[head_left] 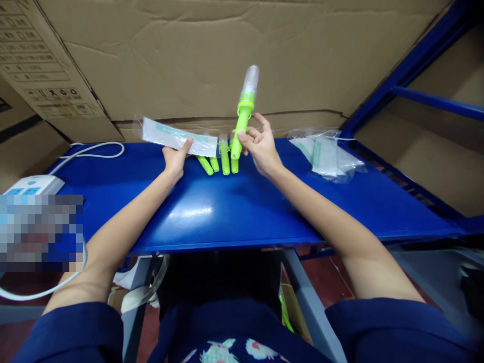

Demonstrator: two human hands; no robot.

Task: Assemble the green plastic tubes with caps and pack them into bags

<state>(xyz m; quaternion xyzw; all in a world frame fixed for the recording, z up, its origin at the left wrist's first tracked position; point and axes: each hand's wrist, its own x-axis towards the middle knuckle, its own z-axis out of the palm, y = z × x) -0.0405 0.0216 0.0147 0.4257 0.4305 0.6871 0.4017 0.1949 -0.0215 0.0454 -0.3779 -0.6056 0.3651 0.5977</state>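
Raised above the blue table, a lime-green stick with a clear plastic cap point(242, 118), like a light stick or whistle, is pinched in my right hand point(262, 148), its clear end up. My left hand point(176, 161) grips a white card in a clear plastic bag point(177, 137), thumb on top and fingers underneath. Between my hands, several more lime-green sticks point(225, 160) lie on the table, their far ends partly hidden by the bag and by the held stick.
The blue table point(242, 212) backs onto a cardboard wall point(212, 60). More clear bags with cards point(325, 155) lie at right. A white power strip point(36, 185) and its cable point(94, 148) are at left. Blue metal frame bars point(434, 103) rise on the right.
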